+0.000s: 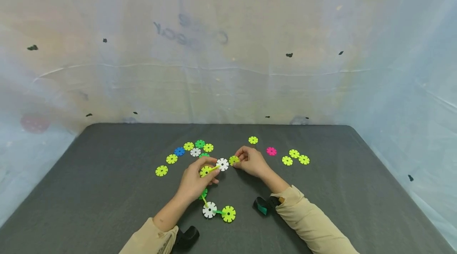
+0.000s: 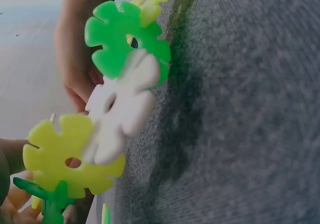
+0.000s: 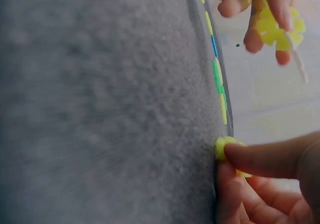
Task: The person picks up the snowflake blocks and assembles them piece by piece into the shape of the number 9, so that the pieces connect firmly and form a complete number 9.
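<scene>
Notched plastic flower discs are linked into a chain held up by my left hand (image 1: 194, 178). In the head view its thumb and fingers pinch a yellow disc (image 1: 206, 171), and a white disc (image 1: 222, 164) juts out to the right. Below that hand the chain runs through a green disc (image 1: 203, 194) and another white disc (image 1: 209, 210) to a yellow end disc (image 1: 229, 214). My right hand (image 1: 254, 162) pinches a loose yellow disc (image 1: 233, 160) just right of the upper white one. In the right wrist view, the thumb presses that yellow disc (image 3: 226, 147) against the fingers.
Loose discs lie behind my left hand, among them a blue one (image 1: 179, 151) and a white one (image 1: 195, 152). Farther right are a pink disc (image 1: 271, 151) and several yellow discs (image 1: 287, 160). The grey table (image 1: 107, 206) meets a hanging sheet (image 1: 228, 95) behind.
</scene>
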A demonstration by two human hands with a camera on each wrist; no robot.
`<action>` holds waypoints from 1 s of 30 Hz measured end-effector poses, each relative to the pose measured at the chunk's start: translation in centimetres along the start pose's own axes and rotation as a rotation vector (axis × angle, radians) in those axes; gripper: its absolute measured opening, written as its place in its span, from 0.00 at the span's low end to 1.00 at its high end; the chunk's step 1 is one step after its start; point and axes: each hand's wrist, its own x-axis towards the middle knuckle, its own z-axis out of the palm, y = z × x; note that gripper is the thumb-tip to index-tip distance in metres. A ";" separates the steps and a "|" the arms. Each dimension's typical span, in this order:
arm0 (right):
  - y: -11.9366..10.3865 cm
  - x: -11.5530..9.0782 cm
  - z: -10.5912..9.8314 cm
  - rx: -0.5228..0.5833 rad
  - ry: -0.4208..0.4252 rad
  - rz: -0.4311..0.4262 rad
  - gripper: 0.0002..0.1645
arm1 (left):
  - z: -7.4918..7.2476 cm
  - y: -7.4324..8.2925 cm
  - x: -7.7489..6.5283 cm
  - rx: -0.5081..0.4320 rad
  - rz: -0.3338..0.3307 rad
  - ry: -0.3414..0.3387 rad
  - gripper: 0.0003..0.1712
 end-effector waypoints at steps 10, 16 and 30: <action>0.2 -2.3 -0.5 0.178 -0.130 -0.102 0.12 | 0.1 -0.2 0.1 0.023 0.033 -0.025 0.22; -0.2 -3.1 -0.8 0.233 -0.130 -0.146 0.14 | 0.2 -0.4 0.2 0.042 0.055 -0.016 0.21; -0.8 -4.5 -0.5 0.167 -0.092 -0.202 0.16 | 0.5 -0.2 0.2 0.065 0.061 -0.016 0.20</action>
